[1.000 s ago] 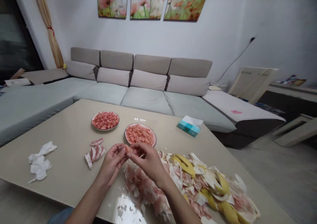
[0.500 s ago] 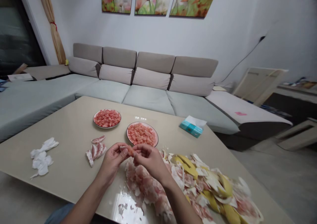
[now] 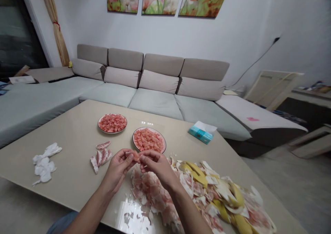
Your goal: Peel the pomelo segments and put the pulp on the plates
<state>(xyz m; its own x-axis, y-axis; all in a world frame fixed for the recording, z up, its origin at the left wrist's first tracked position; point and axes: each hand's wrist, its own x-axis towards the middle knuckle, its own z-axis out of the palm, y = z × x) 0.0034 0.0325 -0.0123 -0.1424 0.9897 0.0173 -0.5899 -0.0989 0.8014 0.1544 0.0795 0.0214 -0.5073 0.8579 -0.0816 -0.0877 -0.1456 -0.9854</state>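
Between both hands is a small pinkish-orange pomelo segment (image 3: 136, 155), partly hidden by the fingers. My left hand (image 3: 121, 165) pinches one side of it with thumb and forefinger. From the other side, my right hand (image 3: 155, 164) grips its end with the fingertips. Just beyond the hands stands a plate (image 3: 164, 148) heaped with peeled pink pulp (image 3: 148, 139). A second plate (image 3: 112, 133) of redder pulp lies farther left. Several unpeeled segments (image 3: 102, 156) rest left of my left hand. Below my right arm spreads a pile of pale membrane scraps (image 3: 152, 192).
Yellow pomelo rinds (image 3: 193, 172) and white pith cover the table's right front. A blue tissue pack (image 3: 201, 134) lies near the far right edge of the table (image 3: 77, 130). Crumpled white tissues (image 3: 44, 165) are at the left. A grey sofa (image 3: 155, 99) stands behind.
The fingers of both hands have shifted slightly around the segment, which stays held between them. The whole view has moved a little; the plates and piles are as before.
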